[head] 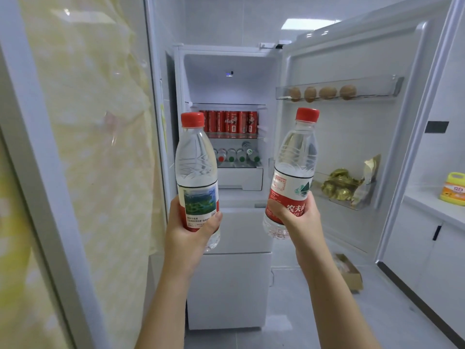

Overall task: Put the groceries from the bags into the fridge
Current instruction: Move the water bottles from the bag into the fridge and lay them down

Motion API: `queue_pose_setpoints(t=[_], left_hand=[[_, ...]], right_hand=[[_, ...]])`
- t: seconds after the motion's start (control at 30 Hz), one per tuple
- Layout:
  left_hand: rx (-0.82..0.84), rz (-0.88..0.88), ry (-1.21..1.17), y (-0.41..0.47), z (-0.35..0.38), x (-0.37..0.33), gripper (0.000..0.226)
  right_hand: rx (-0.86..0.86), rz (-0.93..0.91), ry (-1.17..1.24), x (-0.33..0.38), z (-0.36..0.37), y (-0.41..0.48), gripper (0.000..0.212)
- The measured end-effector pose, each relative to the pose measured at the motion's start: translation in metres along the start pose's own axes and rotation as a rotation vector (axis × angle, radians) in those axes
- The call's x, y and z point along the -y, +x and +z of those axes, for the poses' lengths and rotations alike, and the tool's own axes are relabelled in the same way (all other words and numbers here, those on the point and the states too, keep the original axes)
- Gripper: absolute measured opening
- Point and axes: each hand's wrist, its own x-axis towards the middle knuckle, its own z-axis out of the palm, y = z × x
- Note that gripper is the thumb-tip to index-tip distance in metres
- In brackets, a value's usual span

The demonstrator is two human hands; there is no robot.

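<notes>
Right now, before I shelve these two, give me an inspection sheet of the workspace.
Surface: open white fridge; one glass shelf holds red drink cans, the shelf below holds small bottles lying down.
Job's things: two clear plastic water bottles with red caps; left bottle upright, right bottle tilted.
Clutter: brown round items in the upper door rack; gold foil packs in the lower door bin.
Hands: left hand grips the left bottle at its label; right hand grips the right bottle likewise.
Cables: nothing seen.
Surroundings: yellow plastic tub on the white counter; brown cardboard box on the grey floor.
</notes>
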Motion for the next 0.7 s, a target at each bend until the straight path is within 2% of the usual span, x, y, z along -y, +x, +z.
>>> queue_pose_setpoints(t=[0.4, 0.7], left_hand=[[0.05, -0.022, -0.027, 0.034, -0.007, 0.02, 0.048], [0.031, -0.034, 0.003, 0.073, 0.013, 0.062, 0.046]], right_hand=[[-0.048, 0.029, -0.018, -0.02, 0.021, 0.018, 0.04], [-0.042, 0.052, -0.028, -0.06, 0.028, 0.073, 0.039]])
